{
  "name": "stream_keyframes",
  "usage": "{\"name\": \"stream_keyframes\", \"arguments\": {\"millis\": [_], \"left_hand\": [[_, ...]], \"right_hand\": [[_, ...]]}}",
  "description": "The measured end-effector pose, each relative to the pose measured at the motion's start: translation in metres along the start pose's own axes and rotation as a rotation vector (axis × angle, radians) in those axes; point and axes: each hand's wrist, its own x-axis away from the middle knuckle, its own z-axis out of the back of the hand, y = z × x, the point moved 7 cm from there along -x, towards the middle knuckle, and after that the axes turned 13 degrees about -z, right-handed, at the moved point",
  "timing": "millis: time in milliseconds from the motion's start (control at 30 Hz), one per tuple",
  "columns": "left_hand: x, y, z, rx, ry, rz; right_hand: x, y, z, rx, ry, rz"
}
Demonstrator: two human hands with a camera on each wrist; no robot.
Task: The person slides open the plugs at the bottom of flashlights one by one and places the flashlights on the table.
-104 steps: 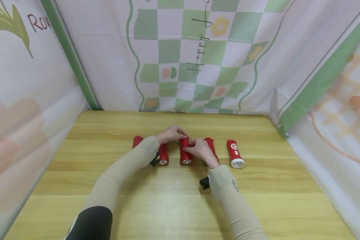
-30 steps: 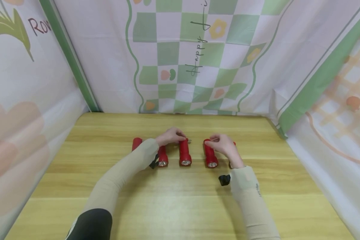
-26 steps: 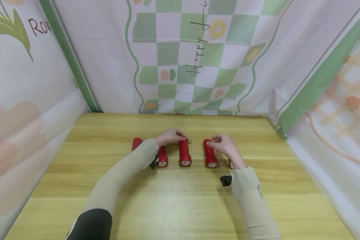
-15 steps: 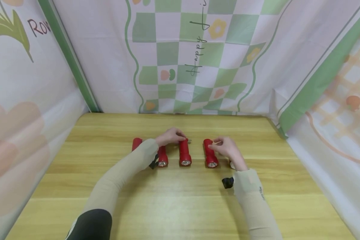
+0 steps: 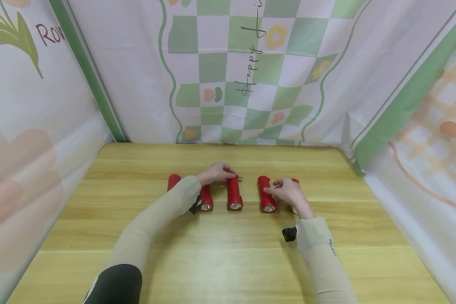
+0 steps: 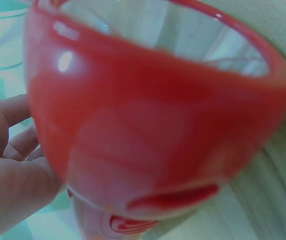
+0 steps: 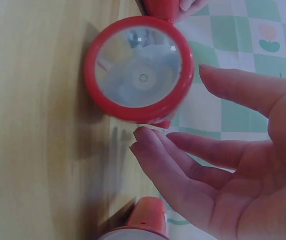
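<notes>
Several red flashlights lie in a row on the table, lenses toward me. My left hand (image 5: 216, 172) pinches the tail end of the middle flashlight (image 5: 234, 194); its wrist covers part of two flashlights to the left, a far-left one (image 5: 173, 181) and its neighbour (image 5: 206, 200). A flashlight head (image 6: 148, 115) fills most of the left wrist view, with my left fingers partly hidden behind it. My right hand (image 5: 289, 192) is at the right side of another flashlight (image 5: 266, 196), thumb over its body. In the right wrist view, thumb and fingers spread apart near that flashlight's round lens (image 7: 143, 78).
A flashlight with a white front rim (image 5: 294, 209) lies at the right end, mostly behind my right hand. Black wrist cameras (image 5: 289, 234) stick out from the sleeves. A printed curtain (image 5: 228, 76) hangs behind the wooden table (image 5: 220, 261).
My right hand has left the middle flashlight for the one to its right, then slid from its tail slightly toward me. My left hand has stayed at the middle flashlight's tail.
</notes>
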Motion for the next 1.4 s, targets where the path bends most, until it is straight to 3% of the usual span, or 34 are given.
{"name": "stream_keyframes", "arguments": {"millis": [767,1400], "left_hand": [[0.0,0.0,0.001,-0.018,-0.001,-0.006],[-0.002,0.001,0.0,-0.042,-0.004,-0.012]], "right_hand": [[-0.012,0.004,-0.012,0.072,-0.007,-0.038],[-0.013,0.005,-0.013,0.047,-0.003,-0.063]]}}
